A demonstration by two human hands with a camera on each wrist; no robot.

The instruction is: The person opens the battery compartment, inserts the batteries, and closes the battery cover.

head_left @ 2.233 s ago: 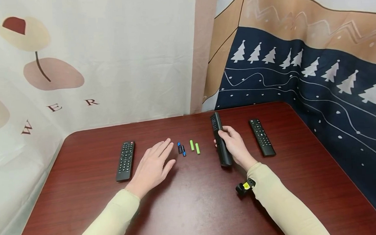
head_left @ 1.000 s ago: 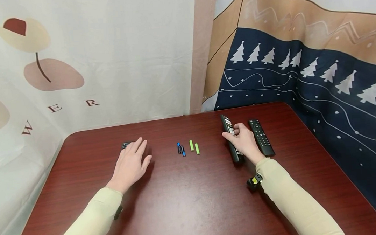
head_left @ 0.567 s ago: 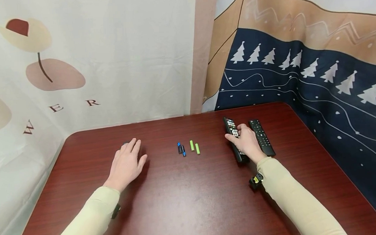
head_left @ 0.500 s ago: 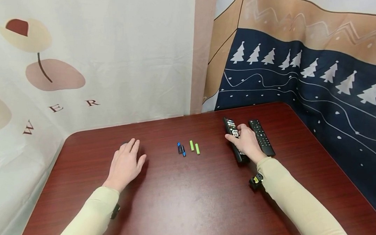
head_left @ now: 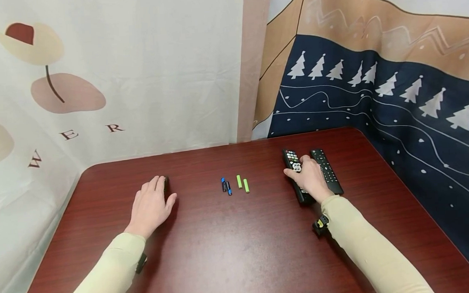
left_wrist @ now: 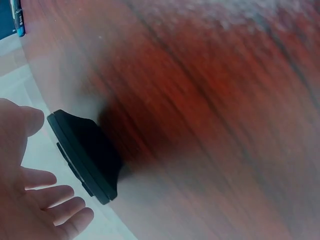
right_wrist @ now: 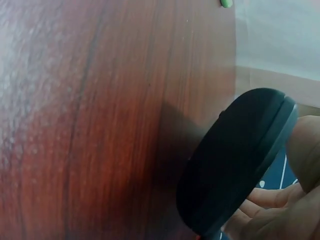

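Note:
On the left of the head view my left hand (head_left: pixel 148 207) is spread over a black remote control (head_left: pixel 166 184) and hides most of it. Its fingers are extended; in the left wrist view thumb and fingers stay beside the remote (left_wrist: pixel 92 155) without closing round it. My right hand (head_left: pixel 310 178) grips a larger black remote control (head_left: pixel 294 160), buttons up, thumb on its left side and fingers on its right. That remote's end (right_wrist: pixel 235 155) fills much of the right wrist view. Close by, on the right, lies another black remote (head_left: pixel 327 171).
Two blue-and-black batteries (head_left: pixel 229 188) and two green batteries (head_left: pixel 239 181) lie mid-table between the hands. The brown wooden table (head_left: pixel 215 252) has a patterned curtain (head_left: pixel 168 79) along its back and a dark blue tree-print cloth (head_left: pixel 373 92) on the right.
My right hand has turned the larger remote from its side to buttons up and carried it right, beside the other remote. My left hand has moved left, away from the batteries, over the left remote.

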